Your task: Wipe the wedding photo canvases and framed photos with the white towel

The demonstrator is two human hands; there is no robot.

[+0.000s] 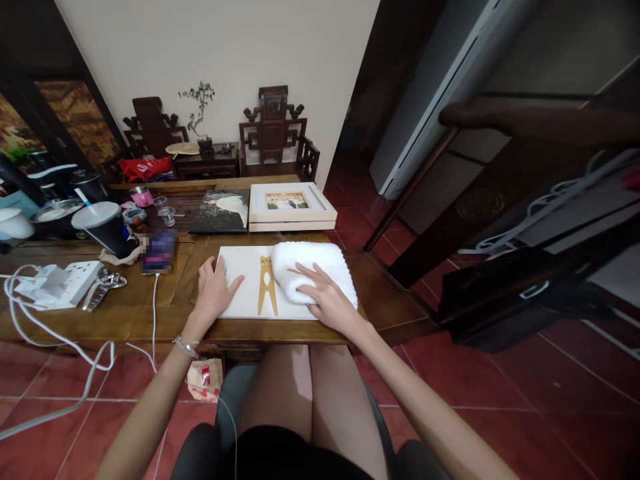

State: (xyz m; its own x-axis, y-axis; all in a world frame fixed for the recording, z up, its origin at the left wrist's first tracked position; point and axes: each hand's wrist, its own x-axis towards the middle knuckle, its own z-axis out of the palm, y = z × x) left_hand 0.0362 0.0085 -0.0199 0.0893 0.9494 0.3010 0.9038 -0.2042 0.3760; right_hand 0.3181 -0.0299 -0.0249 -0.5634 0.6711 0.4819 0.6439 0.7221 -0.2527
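Note:
A white rectangular board [240, 303] lies flat near the table's front edge. My left hand [215, 287] rests at its left side, fingers and thumb spread, holding nothing. On the board's right part sits a folded white towel [313, 257], which overhangs the board's right side. My right hand [320, 293] lies on top of the towel with its fingers stretched out. Between my hands is a flat yellow piece [267, 287] with two legs, an oval hole and a small eared head; its kind is unclear.
Behind the board lie a light picture frame [293, 223] and a dark picture [210, 213]. To the left are a phone [159, 253] on a cable, a lidded cup [103, 230] with a straw, and a power strip [77, 280]. A wooden chair [425, 247] stands at right.

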